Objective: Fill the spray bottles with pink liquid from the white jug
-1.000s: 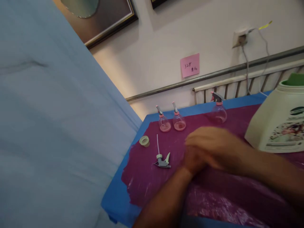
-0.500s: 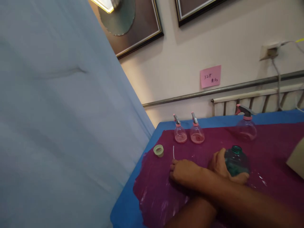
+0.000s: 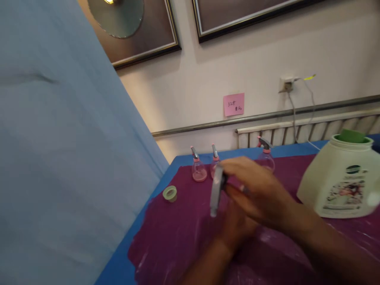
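Observation:
My right hand [image 3: 258, 184] is closed on a grey trigger spray head [image 3: 217, 192], held over the purple sheet and blurred by motion. Just beneath it reaches my left hand [image 3: 236, 223]; its fingers and anything in them are hidden behind the right hand. The clear bottle that the left hand gripped earlier does not show. Behind the hands stand a small spray bottle [image 3: 198, 173] with pink liquid, a second spray bottle [image 3: 214, 162] partly covered by the right hand, and another spray bottle [image 3: 267, 160] further right.
A pale green cup-like cap [image 3: 170, 193] lies at the left of the purple sheet [image 3: 172, 237], on a blue tabletop [image 3: 115, 261]. A large cream jug [image 3: 326, 178] with something green in its mouth stands at right. A blue curtain [image 3: 59, 158] hangs at left.
My right hand has lifted the spray head with its white tube and brought it back over my left hand. The view has swung right, bringing in the jug. The bottle has gone out of sight.

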Demonstrator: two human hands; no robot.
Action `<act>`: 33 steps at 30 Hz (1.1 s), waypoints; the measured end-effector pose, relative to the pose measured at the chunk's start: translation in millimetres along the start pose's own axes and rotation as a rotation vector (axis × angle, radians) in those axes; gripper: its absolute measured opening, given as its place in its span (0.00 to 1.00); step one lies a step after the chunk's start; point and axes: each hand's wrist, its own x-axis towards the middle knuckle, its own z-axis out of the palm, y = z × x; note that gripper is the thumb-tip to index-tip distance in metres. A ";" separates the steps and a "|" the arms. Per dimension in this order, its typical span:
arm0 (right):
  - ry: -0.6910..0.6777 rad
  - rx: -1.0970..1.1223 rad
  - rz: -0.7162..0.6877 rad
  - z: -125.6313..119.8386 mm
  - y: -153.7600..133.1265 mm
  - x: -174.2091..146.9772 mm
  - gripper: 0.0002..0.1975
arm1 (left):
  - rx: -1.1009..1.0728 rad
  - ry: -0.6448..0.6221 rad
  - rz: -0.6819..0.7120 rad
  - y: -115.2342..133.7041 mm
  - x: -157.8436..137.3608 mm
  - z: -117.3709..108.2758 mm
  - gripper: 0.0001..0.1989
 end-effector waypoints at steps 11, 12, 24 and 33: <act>0.425 0.438 0.519 -73.1 31.9 -5.8 0.16 | -0.030 -0.117 0.067 -28.1 -2.8 -13.1 0.43; 0.403 0.460 0.536 -71.1 35.2 -4.7 0.17 | -0.029 -0.116 0.064 -26.3 -2.2 -13.4 0.43; 0.085 0.704 0.815 -36.0 93.0 -24.5 0.17 | -0.041 -0.089 -0.022 -22.1 2.7 -12.0 0.44; 0.018 0.749 0.827 -14.0 103.4 -74.4 0.19 | -0.032 -0.111 -0.006 -14.5 4.4 -12.5 0.43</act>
